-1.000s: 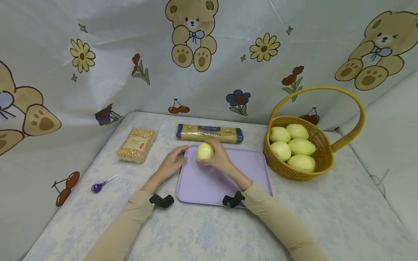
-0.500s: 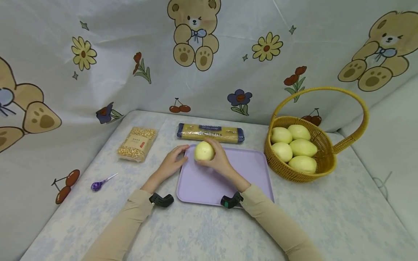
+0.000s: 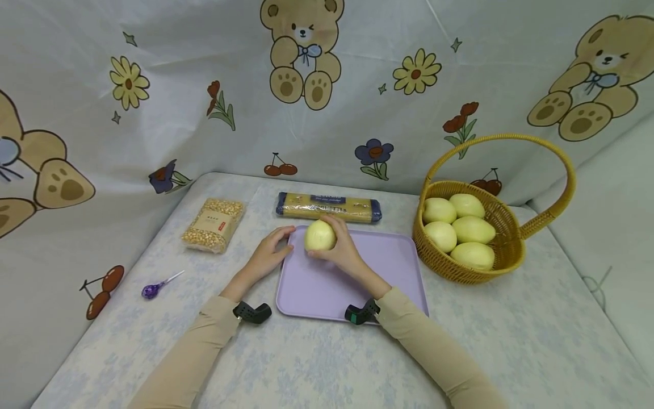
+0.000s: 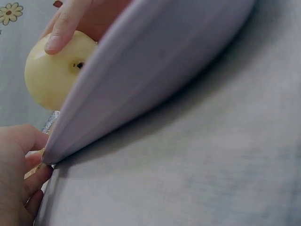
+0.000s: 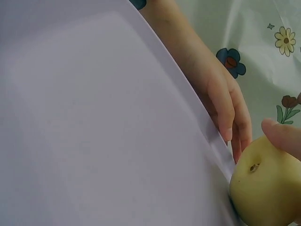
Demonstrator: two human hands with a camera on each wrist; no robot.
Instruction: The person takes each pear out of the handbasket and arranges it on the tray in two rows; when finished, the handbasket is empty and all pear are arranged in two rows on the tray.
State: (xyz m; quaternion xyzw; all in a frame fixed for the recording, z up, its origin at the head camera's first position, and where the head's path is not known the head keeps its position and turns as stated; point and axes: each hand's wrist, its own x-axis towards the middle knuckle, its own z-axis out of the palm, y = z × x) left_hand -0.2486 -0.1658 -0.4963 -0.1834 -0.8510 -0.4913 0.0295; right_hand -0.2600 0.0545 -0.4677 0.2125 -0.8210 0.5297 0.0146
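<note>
My right hand [image 3: 341, 245] grips a pale yellow round fruit [image 3: 320, 236] at the far left corner of a lilac tray [image 3: 357, 278]. In the right wrist view the fruit [image 5: 263, 193] hangs just off the tray [image 5: 94, 132] rim, with a fingertip [image 5: 282, 136] on top of it. My left hand [image 3: 268, 255] rests against the tray's far left corner, thumb on the rim. Its fingers [image 5: 225, 103] lie straight along the outer edge. The left wrist view shows the fruit [image 4: 51, 80] behind the tray [image 4: 155, 66] edge and my left hand [image 4: 16, 174] at the corner.
A wicker basket [image 3: 511, 250] with a hoop handle stands right of the tray and holds several more yellow fruits [image 3: 472, 230]. A packet of spaghetti [image 3: 329, 208] lies behind the tray. A bag of corn kernels [image 3: 213, 225] and a small purple-handled item [image 3: 153, 291] lie to the left.
</note>
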